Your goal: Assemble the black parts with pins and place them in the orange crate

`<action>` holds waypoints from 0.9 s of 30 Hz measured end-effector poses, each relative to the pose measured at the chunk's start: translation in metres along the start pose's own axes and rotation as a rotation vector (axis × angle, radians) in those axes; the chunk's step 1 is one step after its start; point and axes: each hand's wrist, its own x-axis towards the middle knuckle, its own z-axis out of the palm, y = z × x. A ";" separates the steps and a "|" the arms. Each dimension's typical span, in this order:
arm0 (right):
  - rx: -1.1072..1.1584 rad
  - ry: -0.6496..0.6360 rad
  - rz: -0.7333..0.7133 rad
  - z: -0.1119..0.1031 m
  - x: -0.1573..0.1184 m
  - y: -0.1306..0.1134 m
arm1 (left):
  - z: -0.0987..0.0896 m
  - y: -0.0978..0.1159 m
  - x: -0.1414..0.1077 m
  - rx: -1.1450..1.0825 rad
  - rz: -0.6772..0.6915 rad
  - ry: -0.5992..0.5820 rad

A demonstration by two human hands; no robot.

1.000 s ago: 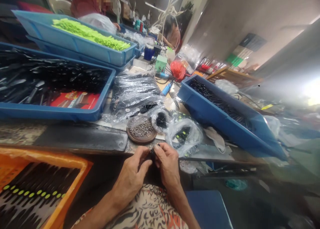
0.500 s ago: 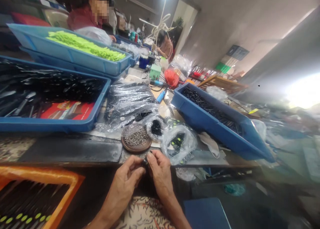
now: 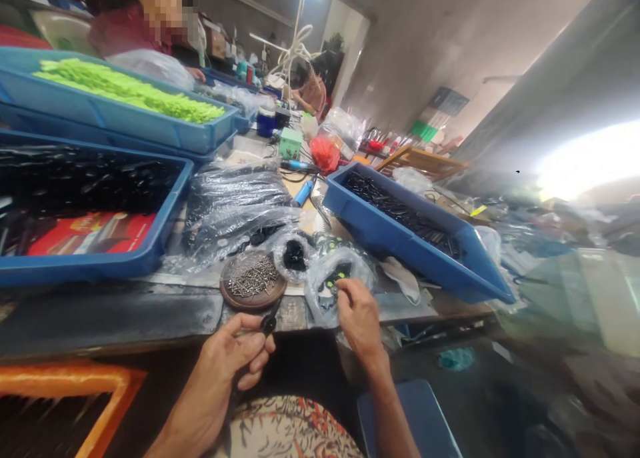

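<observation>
My left hand [image 3: 235, 355] pinches a small black part [image 3: 269, 323] with a round end, just in front of the table edge. A brown round dish [image 3: 250, 303] full of small metal screws [image 3: 254, 277] lies right behind it. My right hand [image 3: 359, 315] is at the mouth of an open clear plastic bag [image 3: 320, 305] that holds black pieces with yellow-green dots. Its fingers are bent together; whatever they hold, if anything, is hidden. Beside the dish, a smaller plastic bag [image 3: 278, 255] contains black pieces [image 3: 293, 255].
Blue trays stand left [image 3: 165, 245] and right [image 3: 400, 245], holding black parts; another [image 3: 200, 135] holds lime-green pieces [image 3: 130, 93]. An orange crate [image 3: 117, 385] is low at left. Wrapped black bundles [image 3: 240, 188] lie mid-table. Two people sit farther back.
My hands have moved apart. My right hand went right to the plastic bag, while my left hand keeps the black part, now more visible. The whole view has shifted.
</observation>
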 end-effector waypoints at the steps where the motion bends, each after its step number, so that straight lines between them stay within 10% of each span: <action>1: -0.042 -0.031 -0.030 0.004 0.003 0.004 | 0.000 0.000 0.000 0.006 0.001 0.001; 11: -0.415 -0.048 -0.072 0.035 0.009 -0.001 | 0.003 0.000 0.000 0.037 0.015 0.038; 22: 0.078 0.111 0.015 0.016 -0.013 -0.021 | 0.004 0.002 0.003 -0.067 0.006 0.015; 27: 0.282 -0.076 -0.021 0.027 -0.042 -0.053 | 0.007 0.002 0.000 -0.132 0.047 -0.003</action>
